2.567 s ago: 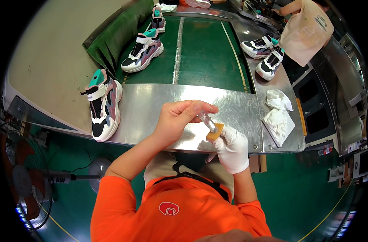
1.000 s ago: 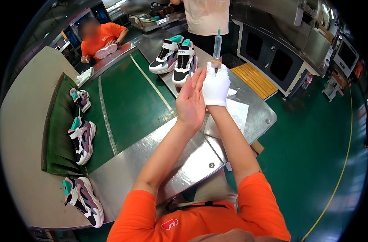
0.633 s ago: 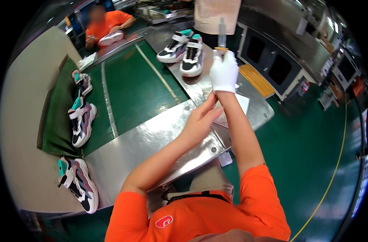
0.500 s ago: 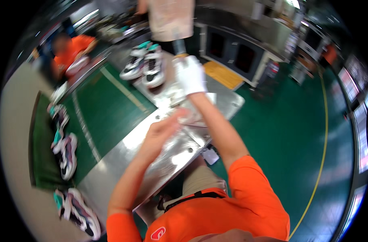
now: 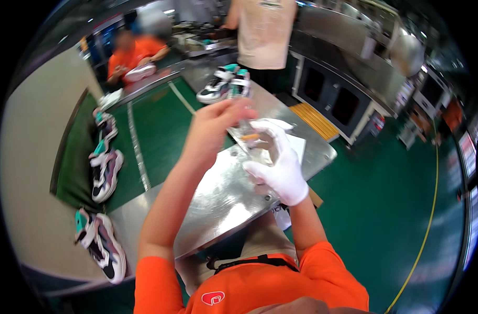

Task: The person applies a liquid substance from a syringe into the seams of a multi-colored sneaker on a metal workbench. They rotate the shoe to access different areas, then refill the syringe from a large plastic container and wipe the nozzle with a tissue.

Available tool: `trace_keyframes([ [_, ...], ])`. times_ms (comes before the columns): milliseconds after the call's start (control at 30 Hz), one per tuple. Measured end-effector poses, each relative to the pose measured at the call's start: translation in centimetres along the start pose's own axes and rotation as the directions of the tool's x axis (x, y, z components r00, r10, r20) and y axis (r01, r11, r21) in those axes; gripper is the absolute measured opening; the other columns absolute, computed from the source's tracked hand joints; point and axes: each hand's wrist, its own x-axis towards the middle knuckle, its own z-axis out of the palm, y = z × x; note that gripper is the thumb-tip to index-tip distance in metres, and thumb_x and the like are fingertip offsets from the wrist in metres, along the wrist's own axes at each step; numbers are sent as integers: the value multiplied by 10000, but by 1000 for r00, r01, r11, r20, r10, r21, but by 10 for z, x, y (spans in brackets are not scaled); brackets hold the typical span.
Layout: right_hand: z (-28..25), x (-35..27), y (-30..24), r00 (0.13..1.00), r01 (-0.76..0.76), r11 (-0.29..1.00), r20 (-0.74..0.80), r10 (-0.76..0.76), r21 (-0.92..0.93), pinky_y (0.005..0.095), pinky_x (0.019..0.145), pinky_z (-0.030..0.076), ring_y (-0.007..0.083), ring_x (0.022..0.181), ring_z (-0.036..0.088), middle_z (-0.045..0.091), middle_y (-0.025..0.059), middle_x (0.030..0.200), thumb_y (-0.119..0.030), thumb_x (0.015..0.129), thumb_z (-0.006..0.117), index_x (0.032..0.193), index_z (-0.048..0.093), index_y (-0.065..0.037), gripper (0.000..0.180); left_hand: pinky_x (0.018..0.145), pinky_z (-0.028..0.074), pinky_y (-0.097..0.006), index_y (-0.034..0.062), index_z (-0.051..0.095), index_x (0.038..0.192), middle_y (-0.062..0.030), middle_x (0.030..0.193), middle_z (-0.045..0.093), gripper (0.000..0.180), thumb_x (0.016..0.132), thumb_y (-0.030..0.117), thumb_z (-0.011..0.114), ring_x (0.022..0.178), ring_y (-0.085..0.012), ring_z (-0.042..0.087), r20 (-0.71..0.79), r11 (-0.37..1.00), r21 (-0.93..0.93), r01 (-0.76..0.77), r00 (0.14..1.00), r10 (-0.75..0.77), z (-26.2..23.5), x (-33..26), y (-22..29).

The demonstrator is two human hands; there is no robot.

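My bare left hand point(image 5: 215, 128) is raised above the metal table point(image 5: 213, 193), its fingers blurred and pinched round a slim tool with an orange-tan part point(image 5: 251, 137). What kind of tool it is I cannot make out. Close on its right, my white-gloved right hand point(image 5: 283, 167) curves in a C, thumb and fingers apart, around the tool's lower end without visibly closing on it. Beyond my left hand stands a pair of white, black and teal sneakers point(image 5: 217, 88), partly hidden by my fingers. White paper point(image 5: 297, 148) lies behind the glove.
More sneakers sit along the left: one pair on the near edge point(image 5: 104, 246), others on the green belt point(image 5: 105, 175). A co-worker in orange point(image 5: 137, 55) handles a shoe at the far left. Someone in a pale shirt point(image 5: 265, 36) stands ahead, near a grey cabinet point(image 5: 328, 94).
My right hand has drawn back from far ahead and opened. My left hand has risen and moved forward to the slim tool the glove held before. The view has shifted.
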Motion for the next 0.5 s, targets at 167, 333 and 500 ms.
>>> trace_keyframes([
  [167, 5, 3, 6, 956, 194, 976, 203, -210, 94, 339, 802, 494, 195, 967, 559, 561, 101, 1138, -3, 645, 698, 1199, 507, -57, 589, 724, 487, -245, -12, 621, 1145, -85, 985, 684, 361, 914, 265, 624, 814, -107, 627, 96, 944, -298, 143, 988, -120, 9, -14, 15],
  [333, 1, 13, 17, 857, 252, 879, 329, -397, 405, 374, 836, 473, 228, 975, 557, 551, 98, 1131, -155, 473, 789, 1207, 493, -43, 800, 664, 490, -251, -13, 582, 1170, -109, 1005, 675, 411, 908, 299, 633, 783, -132, 637, 77, 898, -420, 131, 991, -109, 15, -25, 28],
  [500, 3, 5, 15, 784, 239, 853, 425, -452, 464, 406, 892, 458, 274, 1129, 503, 453, 140, 1265, -346, 383, 935, 1373, 350, -60, 1185, 605, 486, -249, -9, 562, 1166, -120, 1004, 674, 408, 914, 305, 623, 797, -135, 637, 88, 867, -470, 166, 986, -141, 19, -34, 38],
])
